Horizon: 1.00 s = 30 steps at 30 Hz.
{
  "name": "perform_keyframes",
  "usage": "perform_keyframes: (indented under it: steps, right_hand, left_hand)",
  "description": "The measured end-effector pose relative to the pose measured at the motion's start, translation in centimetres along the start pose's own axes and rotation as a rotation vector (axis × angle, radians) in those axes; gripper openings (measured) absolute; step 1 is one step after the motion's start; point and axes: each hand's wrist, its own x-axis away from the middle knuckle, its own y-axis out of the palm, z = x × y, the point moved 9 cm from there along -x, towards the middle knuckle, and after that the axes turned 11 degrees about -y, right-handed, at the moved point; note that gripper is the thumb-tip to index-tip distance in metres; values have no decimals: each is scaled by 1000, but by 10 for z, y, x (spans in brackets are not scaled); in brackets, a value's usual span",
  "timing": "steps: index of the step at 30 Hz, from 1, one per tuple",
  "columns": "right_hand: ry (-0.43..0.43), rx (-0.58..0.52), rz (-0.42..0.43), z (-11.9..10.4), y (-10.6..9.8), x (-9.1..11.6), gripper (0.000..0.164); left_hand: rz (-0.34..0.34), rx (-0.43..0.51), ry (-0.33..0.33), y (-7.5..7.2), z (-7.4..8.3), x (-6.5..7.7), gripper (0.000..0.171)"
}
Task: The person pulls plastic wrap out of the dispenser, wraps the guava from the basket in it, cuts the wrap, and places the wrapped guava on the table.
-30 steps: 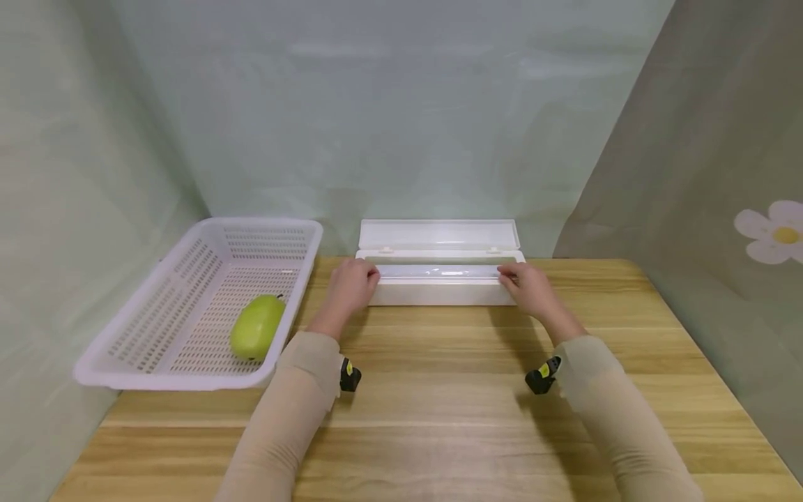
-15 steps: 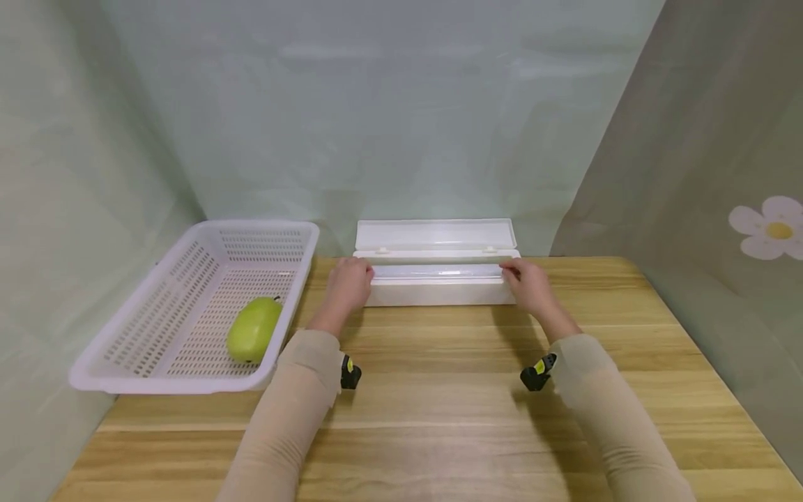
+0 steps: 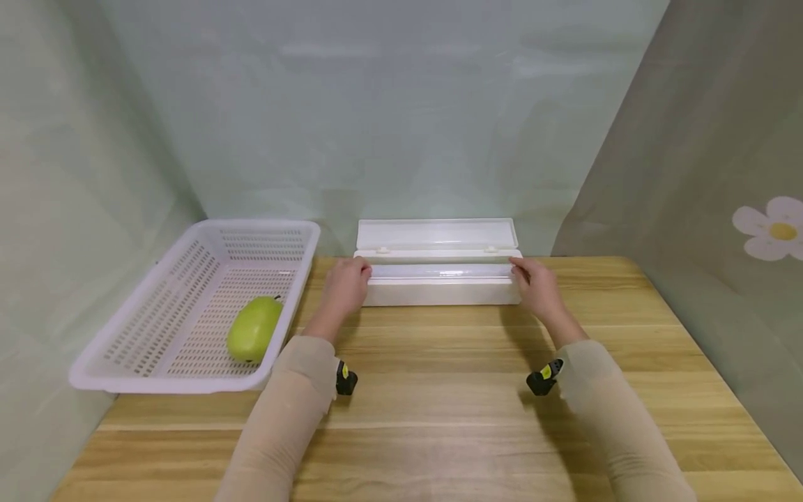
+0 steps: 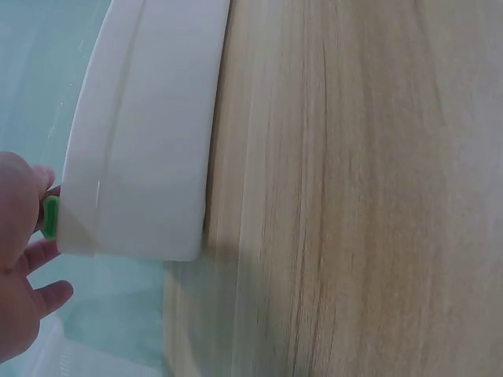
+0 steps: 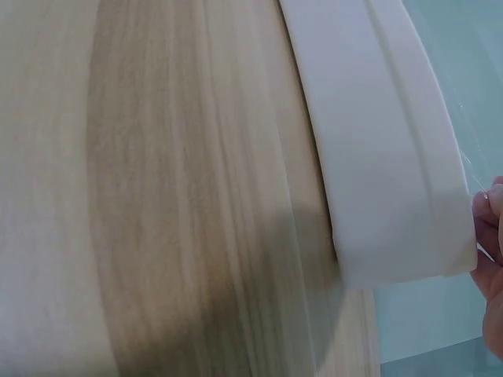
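Note:
In the head view a long white cling film dispenser (image 3: 442, 293) stands at the back of the table with its lid (image 3: 436, 233) raised. Shiny clear cling film (image 3: 439, 272) lies across its opening. My left hand (image 3: 345, 284) is at the left end, fingers curled at the film's edge; in the left wrist view a small green piece (image 4: 50, 217) shows beside the fingers at the box's end. At the right end my right hand (image 3: 535, 287) pinches the film's other corner between thumb and fingers. A thin clear edge of film runs to those fingertips in the right wrist view.
A white perforated plastic basket (image 3: 157, 382) stands at the left, with a green pear-shaped fruit (image 3: 254, 329) in it. The wooden table (image 3: 439, 418) meets a pale cloth backdrop (image 3: 401, 139) behind the dispenser. A black camera sits on each wrist.
My right hand has slid a little to the right along the film, out to the dispenser's end. My left hand has shifted slightly left. The basket and fruit have stayed put.

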Motion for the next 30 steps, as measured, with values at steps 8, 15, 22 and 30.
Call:
perform_keyframes:
  steps: [8, 15, 22, 30]
  right_hand:
    - [-93, 60, 4, -7, 0, 3, 22]
    - [-60, 37, -73, -6, 4, 7, 30]
    - [-86, 41, -52, -7, 7, 10, 20]
    - [-90, 40, 15, -6, 5, 11, 14]
  left_hand:
    - [1, 66, 62, -1, 0, 5, 21]
    - [-11, 87, 79, 0, 0, 6, 22]
    - [54, 110, 78, -1, -5, 8, 17]
    - [133, 180, 130, -3, -10, 15, 16]
